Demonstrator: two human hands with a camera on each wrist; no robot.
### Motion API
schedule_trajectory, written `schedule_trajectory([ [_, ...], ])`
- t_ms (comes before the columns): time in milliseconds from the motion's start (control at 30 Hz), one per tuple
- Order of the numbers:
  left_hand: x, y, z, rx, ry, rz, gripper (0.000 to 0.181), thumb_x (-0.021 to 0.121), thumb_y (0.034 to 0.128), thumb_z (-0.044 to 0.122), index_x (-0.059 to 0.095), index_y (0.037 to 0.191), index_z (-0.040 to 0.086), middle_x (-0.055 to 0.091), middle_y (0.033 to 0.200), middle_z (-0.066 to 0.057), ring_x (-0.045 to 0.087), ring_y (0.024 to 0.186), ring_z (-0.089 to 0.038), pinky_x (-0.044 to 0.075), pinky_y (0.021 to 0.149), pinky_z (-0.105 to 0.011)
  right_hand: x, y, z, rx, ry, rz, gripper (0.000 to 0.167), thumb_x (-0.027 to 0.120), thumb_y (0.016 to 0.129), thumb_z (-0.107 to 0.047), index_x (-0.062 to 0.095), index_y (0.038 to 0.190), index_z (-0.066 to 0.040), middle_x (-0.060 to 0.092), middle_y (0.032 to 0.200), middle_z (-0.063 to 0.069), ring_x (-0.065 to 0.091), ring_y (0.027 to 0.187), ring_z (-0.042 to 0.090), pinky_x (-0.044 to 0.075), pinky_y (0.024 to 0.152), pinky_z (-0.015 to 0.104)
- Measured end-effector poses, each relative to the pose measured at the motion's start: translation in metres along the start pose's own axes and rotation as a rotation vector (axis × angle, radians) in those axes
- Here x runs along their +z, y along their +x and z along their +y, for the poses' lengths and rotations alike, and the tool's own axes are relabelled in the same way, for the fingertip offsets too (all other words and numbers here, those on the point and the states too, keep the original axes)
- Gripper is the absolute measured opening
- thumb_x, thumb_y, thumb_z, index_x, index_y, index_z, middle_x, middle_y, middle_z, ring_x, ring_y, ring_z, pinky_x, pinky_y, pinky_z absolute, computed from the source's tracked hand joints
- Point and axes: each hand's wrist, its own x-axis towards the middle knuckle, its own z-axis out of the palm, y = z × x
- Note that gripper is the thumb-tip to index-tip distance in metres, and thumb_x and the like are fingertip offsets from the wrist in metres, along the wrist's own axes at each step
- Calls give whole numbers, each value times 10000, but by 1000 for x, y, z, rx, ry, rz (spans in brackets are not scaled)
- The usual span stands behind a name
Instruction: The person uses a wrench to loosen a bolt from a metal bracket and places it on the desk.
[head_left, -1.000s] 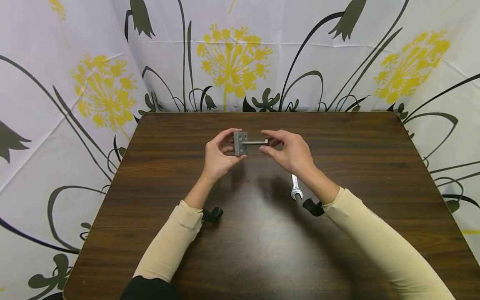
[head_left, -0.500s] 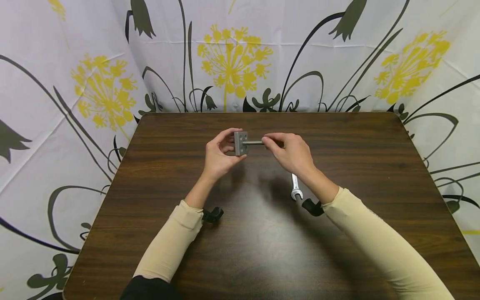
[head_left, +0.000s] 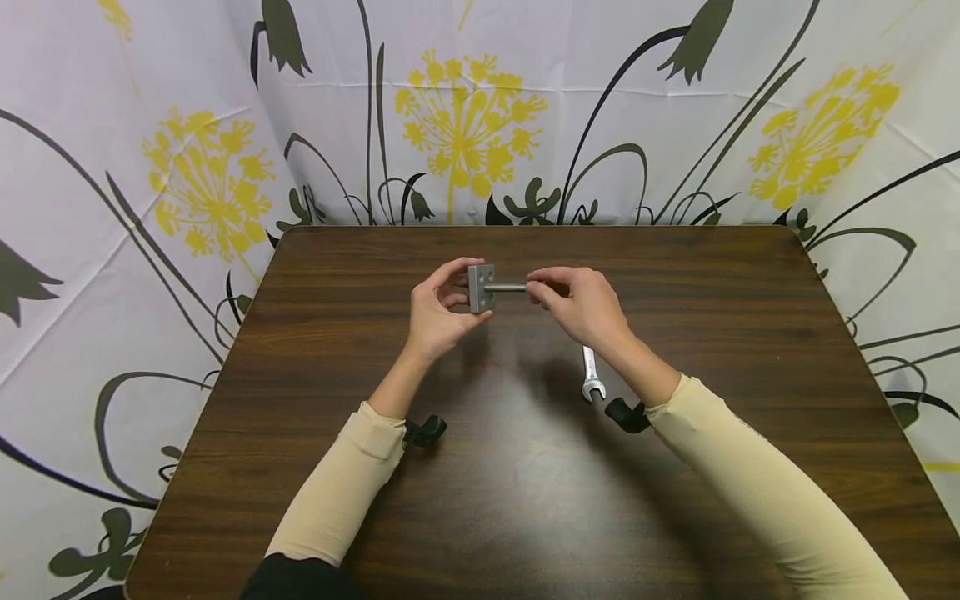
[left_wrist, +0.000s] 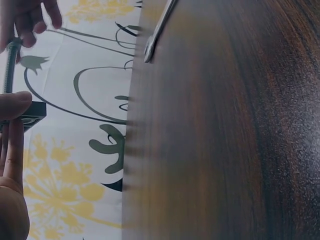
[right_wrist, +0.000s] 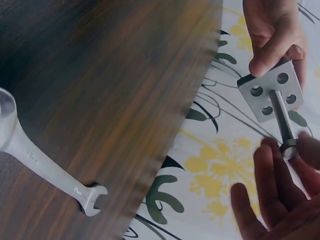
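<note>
In the head view my left hand holds a grey square metal plate by its edges, above the table. Several round holes show in its face in the right wrist view. From the middle of the plate a threaded rod stands out toward my right hand. A dark nut sits near the rod's free end. My right thumb and index finger pinch at this nut, hiding it in the head view; the other fingers are extended in the right wrist view.
A double-ended wrench lies on the dark wood table below my right forearm, partly hidden by it in the head view. A white curtain with yellow and grey flowers hangs behind the table.
A second ago my right thumb and finger were spread around the nut end; they have since closed on it, and the thumb has shifted slightly. My left hand and the plate stay put.
</note>
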Motion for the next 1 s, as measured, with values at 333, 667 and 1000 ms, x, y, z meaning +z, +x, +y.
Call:
schedule_trajectory([
  [333,0,1,2,6,7,1,674,783,563,-284,592,1189,-125,632,1148,-293,625,945,-374,574,710,-336,-1,1,0,18,2,6,276,648,952,-366,736,1134,-178,737,913,-47,663,823,107,486,714,355],
  [667,1,1,2,13,2,3,678,787,557,-284,596,1186,-123,633,1145,-290,620,939,-377,575,708,-348,-2,1,-1,35,18,-4,295,652,943,-398,737,1122,-178,730,875,-48,671,793,129,478,684,348],
  [1000,1,2,3,14,6,9,683,785,552,-289,597,1187,-120,636,1149,-283,620,935,-360,572,706,-315,-2,1,0,35,39,-10,303,661,939,-392,729,1142,-178,734,911,-42,681,815,143,485,681,343],
])
